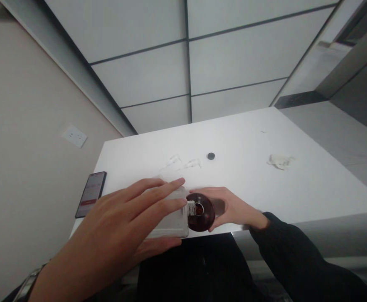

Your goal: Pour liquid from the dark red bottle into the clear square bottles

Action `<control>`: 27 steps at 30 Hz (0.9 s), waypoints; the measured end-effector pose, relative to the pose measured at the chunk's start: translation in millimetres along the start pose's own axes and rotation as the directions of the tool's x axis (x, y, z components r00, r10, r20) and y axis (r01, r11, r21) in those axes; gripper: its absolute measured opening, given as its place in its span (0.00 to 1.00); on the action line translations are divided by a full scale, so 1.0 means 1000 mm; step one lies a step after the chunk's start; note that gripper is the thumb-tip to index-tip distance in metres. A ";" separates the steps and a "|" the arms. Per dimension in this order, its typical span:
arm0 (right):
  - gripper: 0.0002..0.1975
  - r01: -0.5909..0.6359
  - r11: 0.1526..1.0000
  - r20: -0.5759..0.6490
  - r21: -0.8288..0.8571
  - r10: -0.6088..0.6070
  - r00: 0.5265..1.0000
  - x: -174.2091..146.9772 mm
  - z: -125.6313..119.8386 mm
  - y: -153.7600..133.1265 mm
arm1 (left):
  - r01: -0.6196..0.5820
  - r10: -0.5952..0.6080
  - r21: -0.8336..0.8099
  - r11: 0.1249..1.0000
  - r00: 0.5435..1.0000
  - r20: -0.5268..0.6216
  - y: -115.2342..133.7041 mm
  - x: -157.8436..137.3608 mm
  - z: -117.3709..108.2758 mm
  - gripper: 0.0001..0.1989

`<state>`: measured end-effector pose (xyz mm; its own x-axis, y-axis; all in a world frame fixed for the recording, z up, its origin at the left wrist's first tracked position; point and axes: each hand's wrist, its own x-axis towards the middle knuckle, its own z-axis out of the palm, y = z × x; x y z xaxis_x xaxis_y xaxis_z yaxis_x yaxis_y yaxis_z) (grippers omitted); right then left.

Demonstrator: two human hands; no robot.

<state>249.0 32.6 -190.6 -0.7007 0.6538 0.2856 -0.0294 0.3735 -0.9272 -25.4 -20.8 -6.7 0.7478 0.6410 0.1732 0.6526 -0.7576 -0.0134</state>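
My left hand (129, 218) is wrapped over a clear, square-sided glass bottle (175, 222), tipped on its side. Its threaded neck points right, at the mouth of a dark reddish-brown round bottle (207, 218). Whether the two mouths touch I cannot tell. Around the brown bottle's far and right sides curls my right hand (230, 207), holding it upright near the table's front edge. A small dark round cap (211, 156) lies beyond the bottles. Left of it are two clear, thin plastic-looking pieces (190, 164).
A phone (91, 193) with a lit screen lies at the left edge of the white table (240, 138). Crumpled whitish tissue (279, 161) sits on the right. Behind the table stand white panelled doors (234, 58); a wall socket (74, 136) is on the left wall.
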 end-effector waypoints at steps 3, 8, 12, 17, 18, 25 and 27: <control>0.43 0.003 1.000 0.007 -0.007 -0.003 1.000 0.000 0.000 0.000 | -0.009 0.010 0.002 1.000 1.000 -0.012 0.000 0.000 -0.001 0.20; 0.43 -0.014 1.000 0.007 -0.013 0.014 1.000 0.000 0.000 -0.001 | -0.012 0.012 0.013 1.000 1.000 -0.003 0.000 0.002 -0.002 0.20; 0.43 -0.012 1.000 0.012 -0.018 0.012 1.000 0.000 -0.001 0.000 | -0.037 0.038 0.017 0.999 0.999 -0.013 0.000 0.003 -0.003 0.20; 0.43 -0.019 1.000 0.015 -0.014 0.019 1.000 0.001 -0.001 -0.002 | -0.043 0.043 -0.008 0.999 0.999 -0.009 0.001 0.002 -0.005 0.20; 0.43 -0.024 1.000 0.013 -0.011 0.025 1.000 0.001 -0.001 -0.002 | -0.044 0.043 -0.015 0.999 0.999 -0.009 0.001 0.003 -0.005 0.20; 0.43 -0.031 0.999 0.008 0.015 0.031 0.999 0.001 -0.001 -0.004 | -0.044 0.044 -0.009 0.999 0.999 -0.013 0.000 0.004 -0.004 0.20; 0.43 -0.026 1.000 0.008 0.017 0.025 1.000 0.001 -0.001 -0.002 | -0.049 0.049 -0.003 0.999 0.999 -0.010 0.000 0.004 -0.004 0.20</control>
<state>249.2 33.0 -187.9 -0.7067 0.6580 0.2600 -0.0233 0.3458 -0.9380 -22.7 -18.7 -2.3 0.7775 0.6019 0.1823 0.6148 -0.7884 -0.0188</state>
